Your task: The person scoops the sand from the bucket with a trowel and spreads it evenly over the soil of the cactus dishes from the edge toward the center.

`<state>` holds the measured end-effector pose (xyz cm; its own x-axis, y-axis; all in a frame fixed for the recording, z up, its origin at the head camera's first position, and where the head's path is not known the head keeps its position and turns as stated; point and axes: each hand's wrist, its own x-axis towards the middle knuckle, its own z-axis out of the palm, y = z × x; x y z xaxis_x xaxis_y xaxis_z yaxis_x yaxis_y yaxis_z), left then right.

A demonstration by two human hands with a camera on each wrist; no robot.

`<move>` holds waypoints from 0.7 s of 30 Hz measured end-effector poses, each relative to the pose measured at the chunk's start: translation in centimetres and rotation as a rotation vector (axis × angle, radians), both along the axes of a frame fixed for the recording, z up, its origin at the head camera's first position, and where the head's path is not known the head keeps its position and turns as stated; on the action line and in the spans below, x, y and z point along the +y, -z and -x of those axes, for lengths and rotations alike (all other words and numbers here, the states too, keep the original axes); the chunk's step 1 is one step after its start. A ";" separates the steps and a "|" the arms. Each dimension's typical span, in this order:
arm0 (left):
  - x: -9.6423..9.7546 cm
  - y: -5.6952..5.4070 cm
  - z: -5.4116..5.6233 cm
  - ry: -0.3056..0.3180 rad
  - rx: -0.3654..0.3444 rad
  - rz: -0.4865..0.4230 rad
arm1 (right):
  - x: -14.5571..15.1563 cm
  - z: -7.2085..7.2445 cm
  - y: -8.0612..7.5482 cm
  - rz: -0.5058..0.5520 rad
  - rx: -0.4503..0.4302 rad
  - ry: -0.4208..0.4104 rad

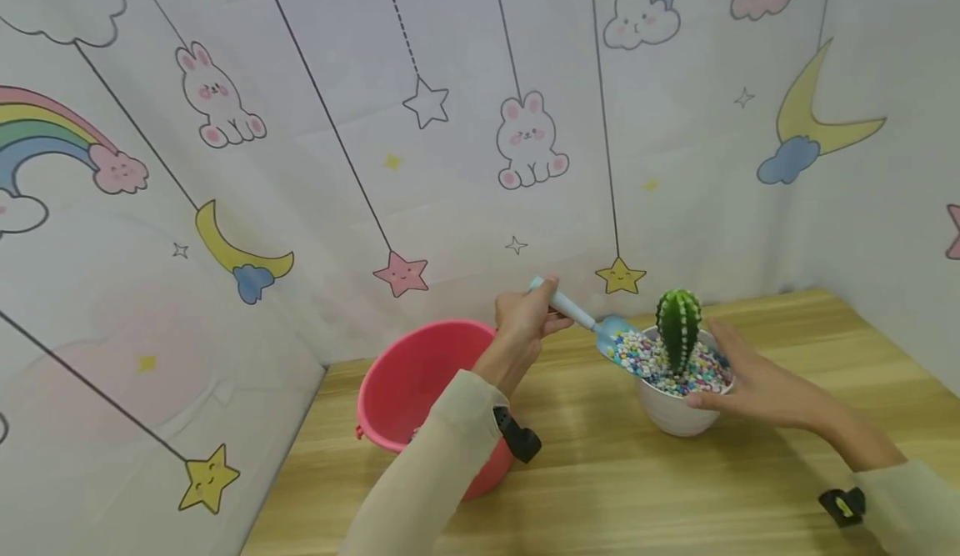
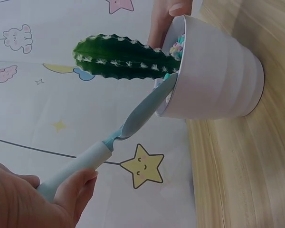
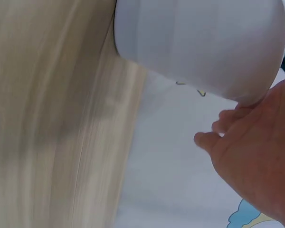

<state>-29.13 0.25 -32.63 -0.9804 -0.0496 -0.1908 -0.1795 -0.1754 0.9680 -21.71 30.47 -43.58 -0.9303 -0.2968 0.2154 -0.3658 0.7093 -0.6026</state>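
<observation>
My left hand grips the pale handle of a small blue shovel. The shovel's blade tilts down onto the rim of a white flowerpot, with multicoloured pebbles on it. Inside the pot stands a green cactus, surrounded by more coloured pebbles. My right hand holds the pot's right side, thumb at the front and fingers round the back. In the right wrist view, the pot's smooth wall lies against that hand.
A red bucket stands on the wooden table to the left, partly covered by my left forearm; a few pebbles show inside. Behind the table hangs a pale cloth printed with rabbits, stars and rainbows.
</observation>
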 end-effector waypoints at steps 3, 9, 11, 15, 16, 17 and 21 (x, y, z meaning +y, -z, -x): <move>0.0 0.1 -0.1 0.002 0.001 0.002 | 0.6 0.3 0.1 -0.006 -0.021 -0.026; 0.1 0.1 -0.2 0.005 0.011 0.003 | 0.8 0.6 0.3 -0.022 -0.015 -0.032; 0.0 0.1 -0.2 0.006 0.013 0.002 | 0.5 0.6 0.4 -0.019 0.006 -0.023; -0.1 0.0 -0.4 0.013 0.016 0.011 | -0.5 0.4 0.6 -0.037 0.069 0.009; -0.1 0.0 -0.4 0.015 0.016 0.014 | -0.7 0.3 0.6 -0.047 0.085 0.021; -0.1 0.0 -0.5 0.018 0.016 0.018 | -0.9 0.2 0.5 -0.057 0.095 0.029; -0.1 -0.1 -0.5 0.022 0.019 0.021 | -1.0 -0.2 -0.1 -0.058 0.075 0.021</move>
<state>-28.63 0.12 -32.54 -0.9847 -0.0323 -0.1715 -0.1648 -0.1511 0.9747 -21.56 29.47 -43.51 -0.9182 -0.2916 0.2680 -0.3934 0.7502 -0.5315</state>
